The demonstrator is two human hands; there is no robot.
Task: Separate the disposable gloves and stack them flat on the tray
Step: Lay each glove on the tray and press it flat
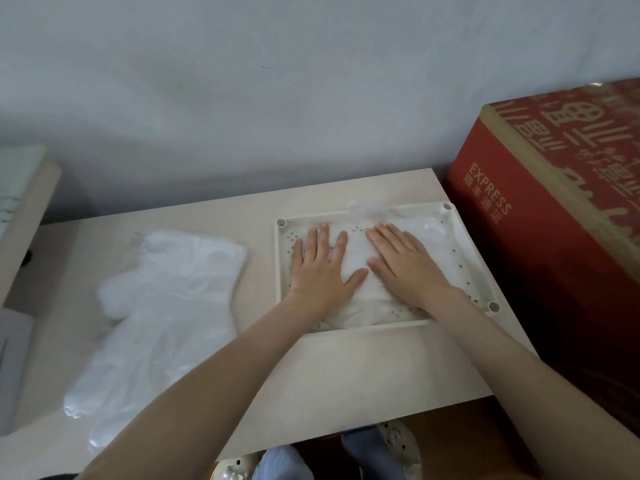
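A cream perforated tray (464,251) lies on the right half of the light wooden table. Thin clear disposable gloves (360,285) lie flat inside it. My left hand (320,265) presses down on them with straight, spread fingers. Just to its right, my right hand (403,263) presses the same gloves, palm down, fingers straight. A thick pile of clear gloves (162,306) lies on the table to the left of the tray, fingers pointing toward the near left corner.
A big red cardboard box (554,237) printed EXPRESS stands against the table's right edge beside the tray. The wall runs behind the table. A pale wooden piece of furniture (24,216) and a white object (10,368) sit at the far left.
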